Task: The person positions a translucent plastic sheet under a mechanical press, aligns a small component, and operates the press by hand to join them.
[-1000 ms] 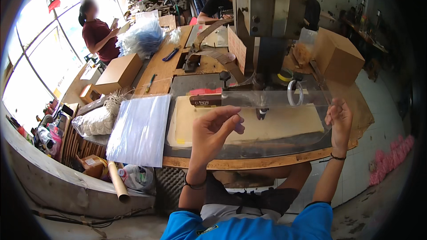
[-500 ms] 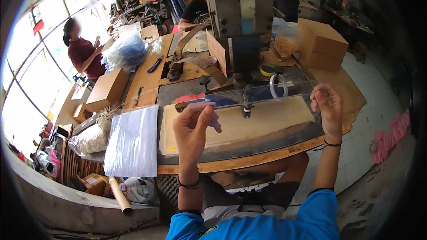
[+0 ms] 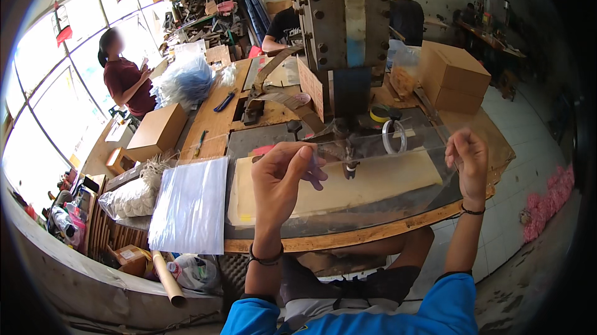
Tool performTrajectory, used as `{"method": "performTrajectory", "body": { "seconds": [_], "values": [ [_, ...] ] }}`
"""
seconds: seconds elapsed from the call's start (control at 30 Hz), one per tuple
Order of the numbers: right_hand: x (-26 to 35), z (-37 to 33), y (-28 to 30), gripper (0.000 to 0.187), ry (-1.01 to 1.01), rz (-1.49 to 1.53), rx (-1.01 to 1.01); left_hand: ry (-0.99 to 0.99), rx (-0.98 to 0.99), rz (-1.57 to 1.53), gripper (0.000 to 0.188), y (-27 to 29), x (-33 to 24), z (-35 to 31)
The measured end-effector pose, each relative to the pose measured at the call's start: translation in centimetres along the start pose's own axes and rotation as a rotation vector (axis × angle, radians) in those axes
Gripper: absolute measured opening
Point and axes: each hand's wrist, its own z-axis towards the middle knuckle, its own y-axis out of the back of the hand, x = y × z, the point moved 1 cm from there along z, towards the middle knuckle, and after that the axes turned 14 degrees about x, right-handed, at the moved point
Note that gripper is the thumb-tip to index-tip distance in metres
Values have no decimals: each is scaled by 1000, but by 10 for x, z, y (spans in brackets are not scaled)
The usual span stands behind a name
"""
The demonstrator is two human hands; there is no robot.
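A clear plastic sheet [image 3: 426,140] stretches between my hands above the worktop. My left hand [image 3: 280,176] pinches its left end; some of that hand's fingertips look purplish. At the other end, my right hand [image 3: 471,164] has its fingers curled and pressed together on the sheet's edge. Below lies a flat yellowish board [image 3: 385,183] on a dark mat [image 3: 407,199]. To the left of my left hand rests a stack of clear plastic sheets [image 3: 188,207].
A heavy metal press [image 3: 341,27] stands behind the board, with a pale ring [image 3: 386,139] and yellow tape roll [image 3: 377,113] nearby. Cardboard boxes [image 3: 457,71] are at right, another box [image 3: 157,131] at left. Co-workers [image 3: 127,80] stand or sit beyond the table.
The view has shifted slightly. Both hands have moved a little to the right relative to the board, keeping the sheet between them, and the sheet's near edge hangs lower.
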Motion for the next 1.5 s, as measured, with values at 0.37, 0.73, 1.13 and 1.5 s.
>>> {"method": "performTrajectory", "body": {
  "seconds": [0.37, 0.73, 1.13, 1.5],
  "values": [
    [36, 7, 4, 15, -56, -183, 29, -78, -53, 104, 22, -5, -3, 10],
    [95, 41, -51, 16, 351, -935, 396, -243, 333, 459, 14, -70, -41, 35],
    [88, 65, -24, 17, 48, -817, 538, -55, 209, 138, 17, -19, -11, 42],
    [85, 56, 28, 21, -146, -755, 416, -4, 14, 197, 25, 27, -16, 30]
  ]
}}
